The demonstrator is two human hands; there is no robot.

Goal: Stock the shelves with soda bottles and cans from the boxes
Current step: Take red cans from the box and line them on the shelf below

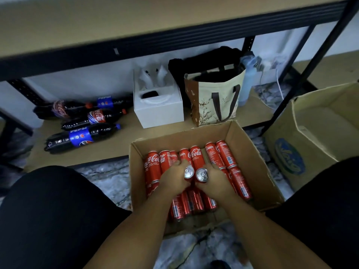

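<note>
My left hand grips one can, my right hand a second can, inside the box. Four bottles already lie on the shelf at ten o'clock. Most cans remain unstocked.

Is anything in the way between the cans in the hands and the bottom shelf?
Only the far wall of the cardboard box, which the cans must clear. The left hand and right hand each hold one. Straight ahead, a white box and tote bag take up the shelf; bare board shows right of the bottles.
</note>
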